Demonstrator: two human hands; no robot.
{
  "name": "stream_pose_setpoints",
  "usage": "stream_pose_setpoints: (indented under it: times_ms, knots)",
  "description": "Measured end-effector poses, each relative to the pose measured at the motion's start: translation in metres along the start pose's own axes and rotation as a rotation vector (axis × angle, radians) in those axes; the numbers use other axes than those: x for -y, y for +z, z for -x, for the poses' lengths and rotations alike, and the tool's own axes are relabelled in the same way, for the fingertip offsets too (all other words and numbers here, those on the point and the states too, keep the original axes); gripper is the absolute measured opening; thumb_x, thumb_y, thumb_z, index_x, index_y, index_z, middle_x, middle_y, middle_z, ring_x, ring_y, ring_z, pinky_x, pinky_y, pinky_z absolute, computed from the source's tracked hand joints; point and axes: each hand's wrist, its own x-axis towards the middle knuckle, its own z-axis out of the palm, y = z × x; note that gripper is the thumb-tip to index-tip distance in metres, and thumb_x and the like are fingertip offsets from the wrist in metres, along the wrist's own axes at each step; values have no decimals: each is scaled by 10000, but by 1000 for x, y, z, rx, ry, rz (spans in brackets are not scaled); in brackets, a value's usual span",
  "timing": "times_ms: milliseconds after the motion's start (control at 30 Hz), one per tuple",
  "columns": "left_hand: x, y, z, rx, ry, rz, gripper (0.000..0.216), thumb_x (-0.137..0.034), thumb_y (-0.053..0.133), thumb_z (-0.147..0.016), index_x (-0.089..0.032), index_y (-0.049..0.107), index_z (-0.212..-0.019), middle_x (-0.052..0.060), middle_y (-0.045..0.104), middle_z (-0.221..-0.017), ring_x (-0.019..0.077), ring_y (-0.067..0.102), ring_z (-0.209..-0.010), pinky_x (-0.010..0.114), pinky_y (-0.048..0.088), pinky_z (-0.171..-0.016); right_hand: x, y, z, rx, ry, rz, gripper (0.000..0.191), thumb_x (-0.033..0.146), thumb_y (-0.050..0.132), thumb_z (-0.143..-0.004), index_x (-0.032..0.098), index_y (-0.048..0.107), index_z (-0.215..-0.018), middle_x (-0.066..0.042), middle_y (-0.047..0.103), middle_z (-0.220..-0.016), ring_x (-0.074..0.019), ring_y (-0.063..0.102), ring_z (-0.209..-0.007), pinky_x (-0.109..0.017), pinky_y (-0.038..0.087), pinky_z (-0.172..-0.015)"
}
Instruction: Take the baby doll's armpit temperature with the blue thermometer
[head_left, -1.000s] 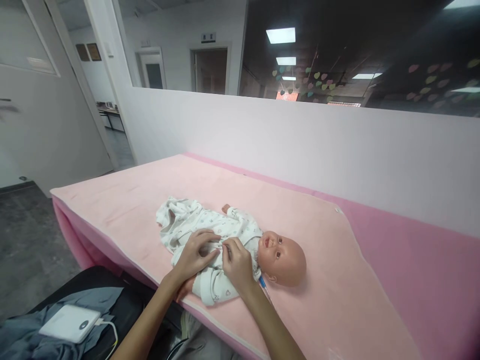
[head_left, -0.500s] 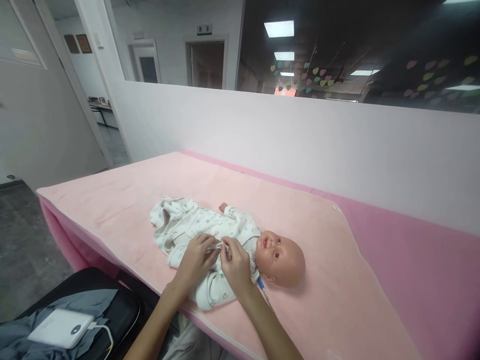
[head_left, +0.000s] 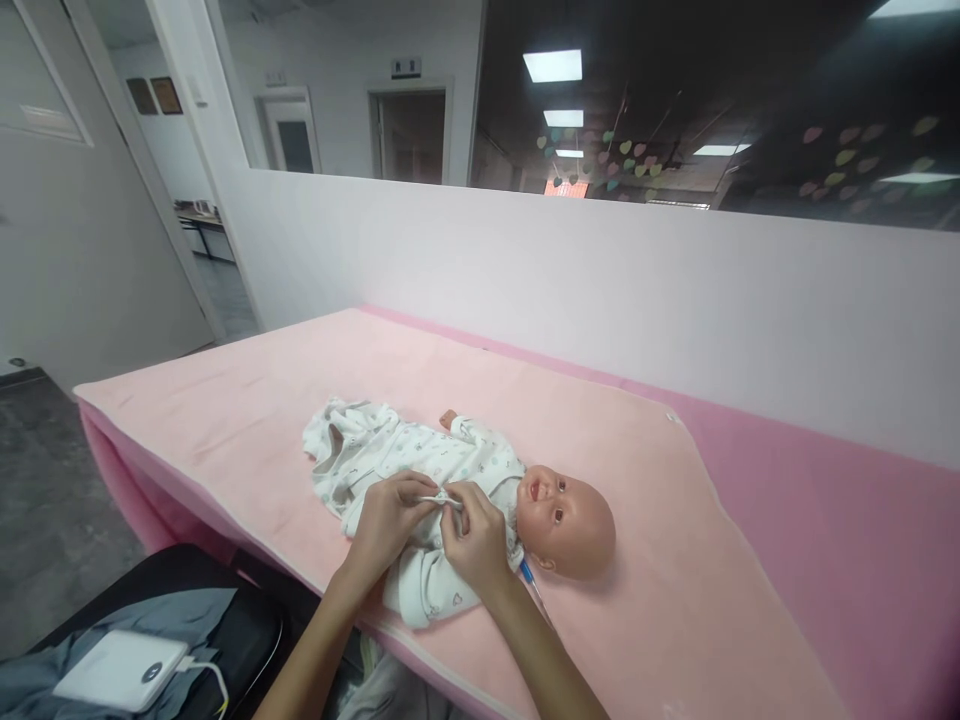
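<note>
"While the doll [head_left: 574, 530] lies on its back, how much is done?"

"The white suit [head_left: 427, 450] is on the doll, and a pink cloth [head_left: 660, 620] is under the doll."

"And the hands?"

"Over the doll's tummy, the left hand [head_left: 388, 515] and right hand [head_left: 475, 535] both pinch a thin white strip [head_left: 441, 497]. I think that bit is left, but can't tell if it's knotted."

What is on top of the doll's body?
White patterned clothes, with a white strip held between the left hand and right hand. The torso underneath is covered, not visible.
</note>
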Motion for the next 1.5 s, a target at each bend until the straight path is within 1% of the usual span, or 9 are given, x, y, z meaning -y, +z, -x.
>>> stream_pose_setpoints:
  times_ms: [100,233,333,433,767,1033,1233,1367,1500]
  knots:
    - [-3,-6,-5,80,61,-38,175,-362,614,-764,-228,726,-772,53,671,-911,217,600,-882,353,488,-813,-2,1,0,-35,21,-24,221,140,456,-774,196,597,-934,-34,635,-812,-132,584,-651,-226,455,-557]
    - [-6,-13,-7,212,143,-115,244,-377,517,-834,-257,708,-929,55,644,-965,223,555,-949,371,455,-854,-4,2,0,-49,72,-51,190,146,455,-786,195,590,-909,-29,635,-797,-126,568,-613,-225,444,-540]
    - [-6,-12,-4,215,146,-147,284,-336,445,-872,-251,665,-1031,64,621,-981,222,540,-952,378,437,-860,-3,1,-1,-40,90,-62,177,149,456,-793,191,586,-906,-26,631,-794,-109,533,-551,-221,427,-517]
    - [-7,-9,-1,199,124,-130,303,-323,399,-893,-238,636,-1061,68,610,-968,223,532,-945,379,428,-860,0,-1,0,-22,95,-75,164,179,468,-813,185,585,-929,-24,624,-798,-86,471,-474,-222,414,-498]
    - [-15,-10,-9,197,64,-34,237,-281,427,-874,-216,637,-961,50,556,-934,193,537,-877,325,432,-822,-3,2,0,-63,114,-77,153,192,441,-875,185,593,-881,-32,620,-758,-108,547,-585,-224,443,-564]
    - [-11,-13,-14,275,64,-78,249,-239,419,-866,-230,642,-976,42,573,-899,199,503,-885,335,416,-795,-3,1,-3,-44,73,-89,181,170,420,-889,190,599,-903,-25,639,-785,-104,563,-608,-217,453,-570]
    - [-14,-15,-9,290,78,-73,229,-311,425,-885,-244,621,-983,25,580,-918,193,496,-914,337,392,-841,-2,2,-1,-46,98,-62,164,180,429,-890,187,592,-903,-15,627,-775,-94,539,-570,-214,439,-565]
    - [-17,-9,-6,252,87,-99,234,-351,402,-899,-221,596,-896,26,573,-911,193,487,-900,345,377,-846,-2,0,0,-27,84,-52,127,186,468,-858,177,574,-927,-22,616,-792,-92,510,-541,-217,428,-544]
    - [-15,-2,-6,256,93,-156,259,-321,348,-915,-201,554,-814,24,558,-852,190,475,-860,351,368,-826,1,-4,-1,19,16,-35,161,167,479,-825,181,573,-955,-34,620,-839,-114,554,-639,-220,446,-583]
